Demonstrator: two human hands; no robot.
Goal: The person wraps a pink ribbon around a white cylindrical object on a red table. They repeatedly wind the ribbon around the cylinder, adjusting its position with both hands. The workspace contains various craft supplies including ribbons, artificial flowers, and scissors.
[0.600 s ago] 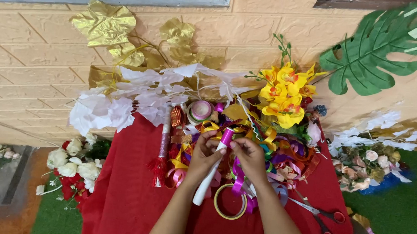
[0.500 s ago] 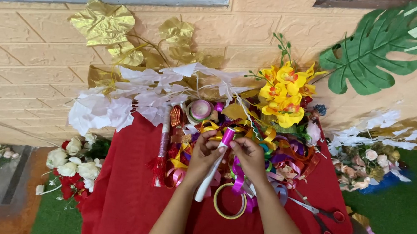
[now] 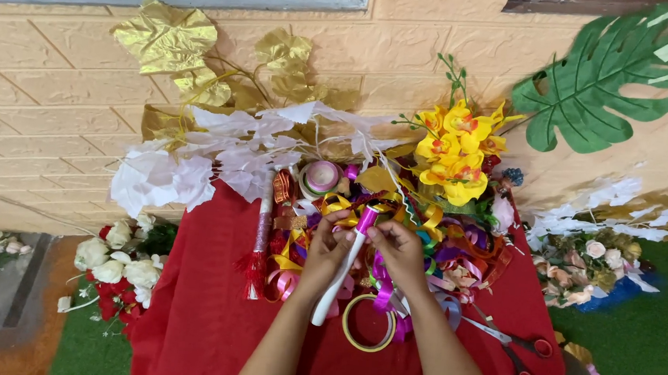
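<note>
Both of my hands are raised over a red-covered table (image 3: 207,320). My left hand (image 3: 326,249) grips a white stick (image 3: 334,285) that slants down to the left and has magenta ribbon (image 3: 367,216) wound on its upper end. My right hand (image 3: 399,249) pinches that ribbon end from the right. A magenta ribbon tail (image 3: 383,286) hangs below my right hand. A pile of curled coloured ribbons (image 3: 455,255) lies just behind the hands.
A yellow tape ring (image 3: 368,332) lies under my wrists, red-handled scissors (image 3: 512,351) at the right. Yellow artificial flowers (image 3: 456,151), white fabric leaves (image 3: 195,162), gold leaves (image 3: 168,39) and a green paper leaf (image 3: 612,78) stand against the tan wall. White and red roses (image 3: 121,263) lie left.
</note>
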